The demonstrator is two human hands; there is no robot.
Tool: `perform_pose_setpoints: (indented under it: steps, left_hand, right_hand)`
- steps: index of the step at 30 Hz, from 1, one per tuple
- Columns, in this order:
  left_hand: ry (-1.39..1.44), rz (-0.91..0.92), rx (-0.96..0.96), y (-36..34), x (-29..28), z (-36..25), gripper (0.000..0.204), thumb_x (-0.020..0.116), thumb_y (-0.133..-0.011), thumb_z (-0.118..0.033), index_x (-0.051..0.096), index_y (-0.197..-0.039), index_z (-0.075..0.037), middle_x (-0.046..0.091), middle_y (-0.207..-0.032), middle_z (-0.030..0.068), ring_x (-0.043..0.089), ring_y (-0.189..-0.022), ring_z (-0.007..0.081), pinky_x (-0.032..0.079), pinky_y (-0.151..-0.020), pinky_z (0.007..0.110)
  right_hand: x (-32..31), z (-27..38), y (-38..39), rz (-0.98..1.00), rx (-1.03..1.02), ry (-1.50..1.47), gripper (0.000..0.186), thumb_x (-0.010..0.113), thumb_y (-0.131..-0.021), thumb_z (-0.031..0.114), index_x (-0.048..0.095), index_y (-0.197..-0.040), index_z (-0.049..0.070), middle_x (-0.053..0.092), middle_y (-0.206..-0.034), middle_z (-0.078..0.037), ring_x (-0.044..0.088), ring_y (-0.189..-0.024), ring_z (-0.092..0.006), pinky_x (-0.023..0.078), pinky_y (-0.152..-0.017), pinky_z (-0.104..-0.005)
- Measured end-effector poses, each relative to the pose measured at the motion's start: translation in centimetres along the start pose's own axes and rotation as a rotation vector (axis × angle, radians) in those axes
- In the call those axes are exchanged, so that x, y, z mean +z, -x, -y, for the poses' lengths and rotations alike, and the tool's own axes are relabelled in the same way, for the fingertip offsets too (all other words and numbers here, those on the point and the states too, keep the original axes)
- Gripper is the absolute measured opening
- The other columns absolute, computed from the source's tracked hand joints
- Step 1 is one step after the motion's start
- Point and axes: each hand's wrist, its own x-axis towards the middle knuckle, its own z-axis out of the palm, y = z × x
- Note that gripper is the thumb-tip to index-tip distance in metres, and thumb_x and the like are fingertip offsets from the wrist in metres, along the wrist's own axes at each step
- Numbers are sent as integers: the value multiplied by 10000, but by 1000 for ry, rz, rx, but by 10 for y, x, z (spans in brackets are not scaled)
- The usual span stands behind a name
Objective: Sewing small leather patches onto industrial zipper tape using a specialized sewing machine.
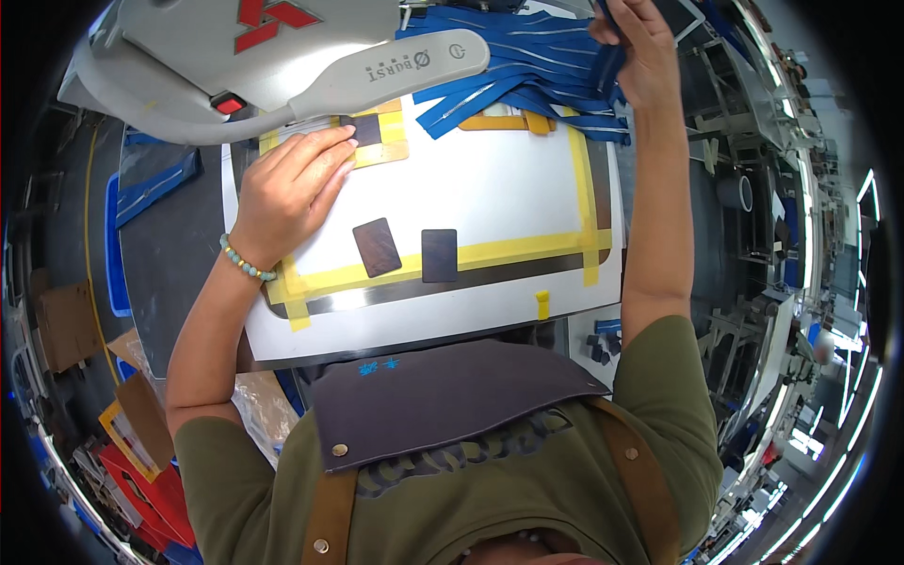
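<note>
My left hand (299, 184) reaches over the white board (471, 184), fingers stretched out with nothing gripped in them. Its fingertips touch the edge of a small dark rectangular patch (365, 131) on a yellow-taped plate (391, 151), under the grey machine. At the far right my right hand (643, 42) is closed round a dark blue strip (608, 66). Beside that hand lies a heap of blue strips (527, 61), each with a pale line along it. Two more dark patches, one tilted (378, 248) and one straight (439, 255), rest towards the board's near edge.
A grey machine (179, 56) with a long handle (395, 71) overhangs the far left. Yellow tape (452, 255) frames the board. A blue strip (155, 188) and a blue bin (115, 254) are at the left. Small dark pieces (601, 348) lie near the front right.
</note>
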Motion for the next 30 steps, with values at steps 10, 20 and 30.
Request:
perform_pose_setpoints:
  steps: [10,20,30]
  left_hand:
    - [-14,-68,59,0,2,0,116,820,-878,-83,761,-963,-31,779,-1045,77,761,-868,222,607,-724,323]
    - [-12,22,9,-1,8,-1,348,814,-902,-118,756,-1230,-17,757,-1296,98,753,-986,246,611,-833,358]
    - [-28,156,-28,0,10,-2,400,799,-932,-205,732,-1269,0,720,-1366,92,708,-979,247,593,-880,367]
  right_hand:
    - [117,7,49,663,0,734,286,788,-926,217,791,-1119,6,765,-976,-146,739,-889,-222,552,-781,-330]
    - [122,-47,54,508,-204,613,242,716,-967,174,801,-1122,9,789,-1053,-189,740,-921,-344,577,-832,-386]
    - [133,-41,61,423,-436,932,247,691,-972,147,777,-1195,81,762,-1155,-153,718,-1071,-332,575,-915,-395]
